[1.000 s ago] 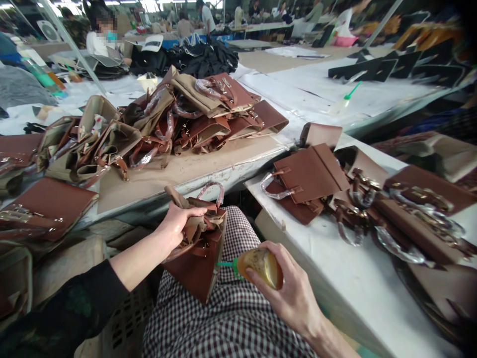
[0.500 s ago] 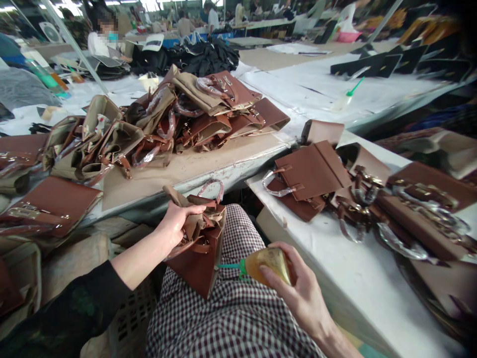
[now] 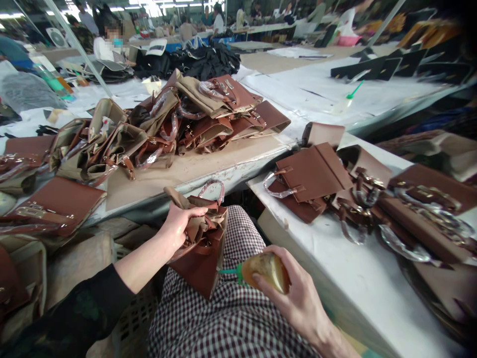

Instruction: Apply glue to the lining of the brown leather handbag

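A brown handbag rests tilted on my lap, its beige lining showing at the top and one handle wrapped in clear plastic. My left hand grips it by its upper part, thumb across the lining; some fingers are hidden behind the bag. In my right hand is a glue bottle, a squeeze bottle of amber liquid with a green cap and long thin nozzle. It lies nearly level, the nozzle pointing left, its tip at the bag's side edge. Whether the tip touches the edge I cannot tell.
A heap of brown handbags covers the table ahead. More bags lie on the white table to my right. Another green-tipped bottle stands farther back. A plastic crate is low at my left. A masked person sits beyond.
The bottle has shifted slightly down along the bag's edge, its nozzle tip now a little lower. My left hand and the bag have hardly moved; the view has shifted slightly.
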A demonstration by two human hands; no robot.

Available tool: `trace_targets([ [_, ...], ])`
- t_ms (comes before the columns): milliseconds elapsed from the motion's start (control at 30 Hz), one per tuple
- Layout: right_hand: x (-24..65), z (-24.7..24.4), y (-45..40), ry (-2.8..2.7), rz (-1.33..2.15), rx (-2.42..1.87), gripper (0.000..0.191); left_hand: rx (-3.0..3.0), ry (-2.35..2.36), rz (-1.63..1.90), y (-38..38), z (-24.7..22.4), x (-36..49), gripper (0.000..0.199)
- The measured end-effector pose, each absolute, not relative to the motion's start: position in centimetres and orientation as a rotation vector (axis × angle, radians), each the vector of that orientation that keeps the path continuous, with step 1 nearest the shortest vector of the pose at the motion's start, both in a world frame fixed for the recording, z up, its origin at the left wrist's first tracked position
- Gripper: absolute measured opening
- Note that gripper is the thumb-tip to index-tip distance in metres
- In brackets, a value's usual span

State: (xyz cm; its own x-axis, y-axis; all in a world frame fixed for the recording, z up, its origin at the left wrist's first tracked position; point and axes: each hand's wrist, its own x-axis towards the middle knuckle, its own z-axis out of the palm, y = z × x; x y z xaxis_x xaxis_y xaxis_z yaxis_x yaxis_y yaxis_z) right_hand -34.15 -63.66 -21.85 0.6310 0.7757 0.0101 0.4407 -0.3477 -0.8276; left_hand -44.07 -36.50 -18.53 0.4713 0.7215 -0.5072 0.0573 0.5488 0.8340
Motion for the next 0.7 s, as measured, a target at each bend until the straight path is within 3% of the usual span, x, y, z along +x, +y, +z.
trace_targets([
  [133,-33.3,-20.7,-63.3,-0.587,0.714,-1.87,0.05,0.91,1.003,0.57,-36.6,-17.9,-44.9,0.04],
  [267,-32.5,-19.7,-62.7,-0.443,0.688,-1.805,0.054,0.907,0.981,0.685,-36.7,-17.2,-46.5,0.038],
  [500,-31.4,-21.3,-63.6,-0.575,0.609,-1.741,0.051,0.848,1.096,0.971,-38.5,-15.4,-49.7,0.035],
  [700,-30.8,-23.2,-63.4,-0.699,0.485,-1.872,0.051,0.766,1.121,1.05,-38.5,-16.6,-50.1,0.03],
])
